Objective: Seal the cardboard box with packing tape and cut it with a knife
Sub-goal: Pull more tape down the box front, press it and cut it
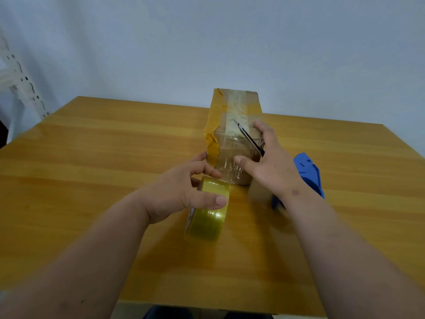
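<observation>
A brown cardboard box (232, 125) stands on the table, with yellow tape on its left edge and clear tape along its top and near face. A roll of yellowish clear packing tape (208, 218) stands on edge in front of the box, a strip running from it up onto the box's near face. My left hand (184, 192) grips the top of the roll. My right hand (269, 164) holds a slim black knife (249, 138) with its blade pointing up-left over the box top, while its thumb presses the tape against the near face.
A blue tape dispenser (309, 173) lies on the wooden table (103, 157) just right of my right wrist, partly hidden by it. A white perforated rack post (20, 81) stands at the far left against the pale wall.
</observation>
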`<state>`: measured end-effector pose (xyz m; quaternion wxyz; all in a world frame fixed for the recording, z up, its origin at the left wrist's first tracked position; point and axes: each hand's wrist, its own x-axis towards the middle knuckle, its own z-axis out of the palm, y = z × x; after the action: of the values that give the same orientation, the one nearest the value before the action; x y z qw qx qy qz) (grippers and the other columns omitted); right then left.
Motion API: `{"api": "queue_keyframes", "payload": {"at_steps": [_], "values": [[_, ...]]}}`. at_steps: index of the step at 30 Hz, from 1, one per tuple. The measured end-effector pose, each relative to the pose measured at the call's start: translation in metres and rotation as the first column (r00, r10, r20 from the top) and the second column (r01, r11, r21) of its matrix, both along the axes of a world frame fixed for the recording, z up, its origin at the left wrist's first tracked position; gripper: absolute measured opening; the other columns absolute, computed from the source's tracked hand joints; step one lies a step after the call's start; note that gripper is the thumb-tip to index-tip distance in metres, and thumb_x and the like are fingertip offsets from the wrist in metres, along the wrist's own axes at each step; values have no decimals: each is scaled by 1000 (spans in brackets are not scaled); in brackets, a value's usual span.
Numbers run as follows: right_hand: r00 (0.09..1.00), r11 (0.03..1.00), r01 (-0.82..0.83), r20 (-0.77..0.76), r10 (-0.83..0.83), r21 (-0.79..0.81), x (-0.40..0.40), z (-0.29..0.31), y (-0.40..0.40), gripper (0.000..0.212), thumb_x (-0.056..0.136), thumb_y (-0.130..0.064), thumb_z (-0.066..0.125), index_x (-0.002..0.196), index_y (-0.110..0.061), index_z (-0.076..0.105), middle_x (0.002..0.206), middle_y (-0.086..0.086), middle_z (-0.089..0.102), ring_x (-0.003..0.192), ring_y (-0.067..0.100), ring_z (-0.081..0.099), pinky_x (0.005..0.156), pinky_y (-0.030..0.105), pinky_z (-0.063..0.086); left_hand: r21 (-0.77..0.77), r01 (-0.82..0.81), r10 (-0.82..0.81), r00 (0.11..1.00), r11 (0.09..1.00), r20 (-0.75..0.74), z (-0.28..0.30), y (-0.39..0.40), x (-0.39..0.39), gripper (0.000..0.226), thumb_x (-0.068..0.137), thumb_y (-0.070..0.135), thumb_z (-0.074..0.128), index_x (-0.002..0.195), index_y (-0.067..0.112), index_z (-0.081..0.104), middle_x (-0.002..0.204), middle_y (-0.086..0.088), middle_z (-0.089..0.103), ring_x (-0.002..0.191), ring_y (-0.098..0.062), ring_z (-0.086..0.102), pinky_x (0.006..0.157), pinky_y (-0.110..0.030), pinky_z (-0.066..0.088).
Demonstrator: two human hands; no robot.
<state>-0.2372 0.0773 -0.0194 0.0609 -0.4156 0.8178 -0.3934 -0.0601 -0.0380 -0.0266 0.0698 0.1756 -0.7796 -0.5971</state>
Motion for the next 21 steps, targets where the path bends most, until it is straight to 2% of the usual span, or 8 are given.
{"api": "queue_keyframes", "payload": {"at_steps": [2,4,6,9,11,14,18,21], "values": [[999,1000,19,-42,-19,-1,1,-2,-2,75,86,-30,68,146,-38,24,140,-10,51,110,16,57,91,35,47,6,-6,6,1000,1000,11,1,2,0,55,51,42,86,103,33,69,151,35,22,114,-9,55,84,-23,47],[992,999,40,-121,-37,18,4,-2,-1,79,87,-19,64,149,-39,19,150,-5,42,101,20,61,81,34,49,4,-21,20,1000,1000,19,2,5,0,53,56,38,85,106,33,67,153,30,22,111,-3,51,79,-17,44],[980,995,93,-176,-96,-24,7,-2,5,81,85,-20,64,150,-37,19,154,-1,31,92,24,61,74,35,50,8,-40,40,999,999,17,4,8,2,54,58,37,87,108,31,66,152,27,24,106,2,48,75,-14,41],[968,978,177,-163,-192,-107,18,3,19,55,86,-31,61,136,-29,38,131,3,44,77,17,55,60,29,41,16,-78,78,997,997,9,6,11,5,54,61,29,85,110,26,65,139,28,37,93,4,54,66,-6,45],[972,982,187,-150,-182,19,26,3,26,34,91,-31,54,123,-24,42,116,3,49,75,20,56,55,30,40,66,-87,88,996,994,-1,6,12,9,55,59,25,89,110,22,66,122,30,49,85,4,64,66,-9,52],[989,943,115,-124,-79,313,45,0,37,20,96,-20,45,115,-21,42,106,5,48,76,25,55,60,37,43,110,-120,120,993,987,4,4,12,17,60,48,34,86,105,26,68,111,12,65,91,-8,69,74,-21,55],[991,807,92,-134,-16,584,67,-10,43,30,92,0,39,119,-14,43,107,10,44,94,33,59,69,37,44,127,-115,116,993,985,5,6,21,26,59,54,26,86,109,24,66,93,-5,73,80,-8,69,66,-16,53],[981,751,124,-195,7,649,72,-23,47,37,92,3,38,125,-9,44,119,14,46,106,34,57,75,38,46,118,-126,126,992,985,9,8,31,30,56,57,26,83,110,26,65,97,-7,71,85,-11,67,69,-17,51]]}}
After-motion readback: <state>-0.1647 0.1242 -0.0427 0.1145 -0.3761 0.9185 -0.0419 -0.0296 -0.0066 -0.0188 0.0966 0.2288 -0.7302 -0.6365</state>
